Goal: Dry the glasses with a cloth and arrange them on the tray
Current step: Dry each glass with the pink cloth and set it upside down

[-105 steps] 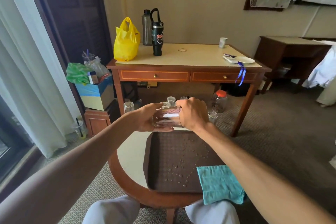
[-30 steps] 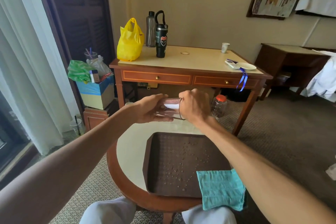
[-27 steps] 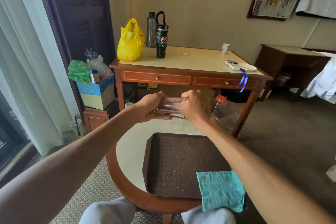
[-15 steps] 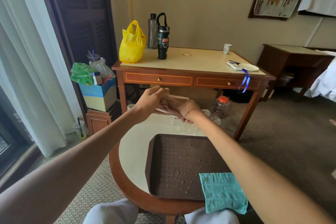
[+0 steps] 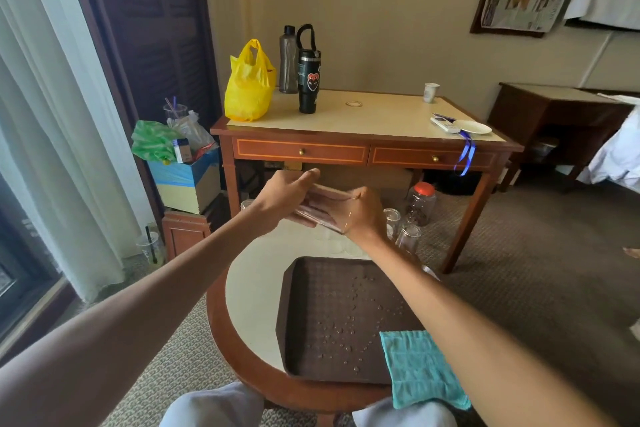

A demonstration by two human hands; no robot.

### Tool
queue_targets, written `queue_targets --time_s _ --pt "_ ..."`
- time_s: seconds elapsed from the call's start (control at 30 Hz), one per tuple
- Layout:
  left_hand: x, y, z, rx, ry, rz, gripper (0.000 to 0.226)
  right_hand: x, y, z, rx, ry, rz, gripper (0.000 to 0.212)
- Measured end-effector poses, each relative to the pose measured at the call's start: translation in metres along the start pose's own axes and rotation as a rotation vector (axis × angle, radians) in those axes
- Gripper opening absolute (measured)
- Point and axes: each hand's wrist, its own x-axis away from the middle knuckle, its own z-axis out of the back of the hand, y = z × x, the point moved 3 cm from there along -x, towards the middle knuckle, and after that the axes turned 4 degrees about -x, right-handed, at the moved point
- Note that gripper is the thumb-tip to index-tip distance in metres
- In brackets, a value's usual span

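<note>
Nearest me, the teal cloth [image 5: 420, 369] lies untouched over the near right corner of the brown tray [image 5: 304, 329], which is beaded with water and holds no glasses yet. Above the round bench [image 5: 256, 291], the left hand [image 5: 282, 199] and right hand [image 5: 362, 215] both grasp one glass [image 5: 327, 206], tilted sideways. Other glasses [image 5: 408, 236] wait beyond. Drying hasn't begun, I'd judge; one hand must next fetch the cloth.

You hold a clear, smooth glass [image 5: 323, 210]; tray [image 5: 311, 322] is matt brown dimpled plastic, cloth [image 5: 419, 367] soft teal fabric, round table [image 5: 249, 288] rimmed in glossy wood.
</note>
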Motion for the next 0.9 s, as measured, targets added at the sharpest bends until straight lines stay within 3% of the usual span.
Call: queue_targets --time_s 0.1,0.17,0.23,0.3,0.4,0.5,0.57,0.63,0.73,0.77,0.83,0.9 --pt "-0.001 -0.004 0.0 -0.198 0.154 -0.213 0.057 0.005 0.001 -0.02 -0.373 -0.474 -0.457 0.042" --pt "0.0 -0.008 -0.001 -0.18 0.14 -0.252 0.057 0.01 -0.005 -0.018 -0.382 -0.525 -0.539 0.051" --pt "0.003 -0.011 -0.004 0.01 0.007 -0.16 0.054 0.008 -0.006 -0.008 -0.145 -0.361 -0.351 0.036" --pt "0.006 -0.014 -0.007 0.303 -0.142 0.057 0.056 0.01 -0.011 0.013 0.112 -0.095 -0.059 0.016" --pt "0.013 -0.017 -0.009 0.408 -0.259 0.301 0.061 0.029 -0.037 0.042 0.201 0.181 0.364 0.02" --pt "0.015 -0.016 -0.01 0.374 -0.243 0.333 0.056 0.033 -0.048 0.052 0.252 0.172 0.475 0.023" --pt "0.012 -0.014 -0.01 0.374 -0.183 0.273 0.052 0.026 -0.042 0.047 0.258 0.071 0.329 0.017" --pt "0.007 -0.009 -0.008 0.347 -0.14 0.166 0.051 0.017 -0.033 0.035 0.163 -0.055 0.048 0.015" --pt "0.005 -0.003 -0.004 0.134 -0.05 -0.035 0.059 0.018 -0.023 0.014 -0.278 -0.541 -0.484 0.048" --pt "0.006 -0.002 -0.003 0.041 -0.025 -0.089 0.067 0.022 -0.023 0.012 -0.404 -0.674 -0.575 0.055" --pt "0.008 -0.004 -0.003 -0.026 -0.007 -0.144 0.071 0.022 -0.024 0.012 -0.448 -0.733 -0.576 0.055" --pt "0.009 -0.005 -0.004 0.145 -0.032 -0.079 0.055 0.015 -0.024 0.014 -0.257 -0.549 -0.461 0.053"
